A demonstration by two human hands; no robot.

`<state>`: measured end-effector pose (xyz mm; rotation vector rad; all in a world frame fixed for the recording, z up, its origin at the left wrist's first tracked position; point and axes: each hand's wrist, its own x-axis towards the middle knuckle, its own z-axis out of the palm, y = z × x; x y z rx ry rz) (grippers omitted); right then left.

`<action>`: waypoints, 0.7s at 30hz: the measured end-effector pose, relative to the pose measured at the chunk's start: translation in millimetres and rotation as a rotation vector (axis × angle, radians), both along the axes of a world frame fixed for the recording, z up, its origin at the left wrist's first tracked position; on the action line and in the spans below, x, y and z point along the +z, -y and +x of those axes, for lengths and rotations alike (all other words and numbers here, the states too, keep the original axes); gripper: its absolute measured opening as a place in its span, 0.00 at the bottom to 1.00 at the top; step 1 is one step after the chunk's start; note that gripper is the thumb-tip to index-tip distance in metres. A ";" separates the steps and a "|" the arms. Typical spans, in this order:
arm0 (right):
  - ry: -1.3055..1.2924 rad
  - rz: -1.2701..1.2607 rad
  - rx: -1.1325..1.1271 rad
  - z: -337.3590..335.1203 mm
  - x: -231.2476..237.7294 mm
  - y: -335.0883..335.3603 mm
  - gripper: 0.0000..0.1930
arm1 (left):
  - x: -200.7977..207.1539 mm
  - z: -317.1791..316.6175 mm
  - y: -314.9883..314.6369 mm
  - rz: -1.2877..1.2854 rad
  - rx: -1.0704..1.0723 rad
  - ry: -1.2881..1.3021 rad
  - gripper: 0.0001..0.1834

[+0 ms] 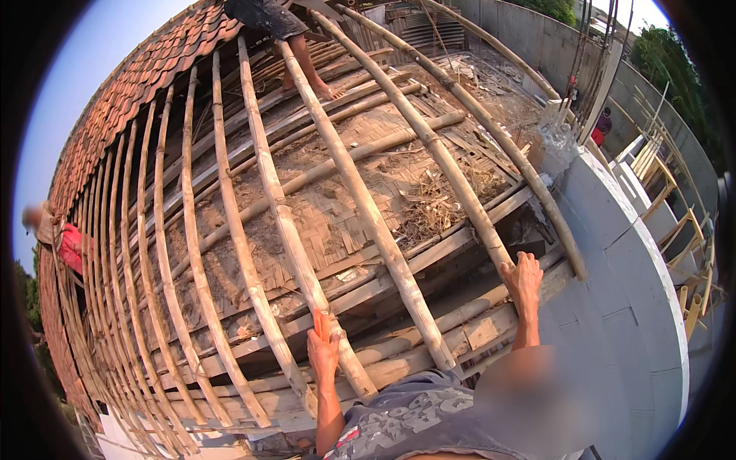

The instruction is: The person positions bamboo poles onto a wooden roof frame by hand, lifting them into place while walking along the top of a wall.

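Bamboo poles run side by side down the sloping roof frame toward me. At the lower middle, my left hand is closed on a short, straight-edged orange object, its kind unclear, beside one pole. Farther right, my right hand has its fingers curled at the lower part of another bamboo pole, the thumb against it. Below the hands, several thicker horizontal bamboo poles and beams lie along the wall top. My dark printed shirt fills the lower edge, and a blur covers part of my right arm.
Old woven bamboo matting with dry straw lies beneath the poles. Another person's bare leg stands above; a second person in red is far left. Orange roof tiles cover the upper left. A grey block wall drops away right.
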<state>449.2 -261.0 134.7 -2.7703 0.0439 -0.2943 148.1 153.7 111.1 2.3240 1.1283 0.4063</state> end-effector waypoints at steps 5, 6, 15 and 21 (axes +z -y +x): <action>-0.172 -0.004 0.063 5.1 -15.6 2.3 0.30 | 18.7 18.5 8.4 -0.135 0.078 -0.067 0.31; -0.142 -0.003 0.059 6.5 -23.8 1.9 0.28 | 24.5 19.8 12.0 -0.133 0.108 -0.096 0.32; -0.109 0.060 0.084 13.3 -46.5 7.5 0.23 | -5.0 10.0 8.0 -0.020 0.133 -0.151 0.41; -0.101 0.059 0.060 13.6 -54.4 15.4 0.20 | -26.7 15.2 12.5 0.035 0.076 -0.107 0.45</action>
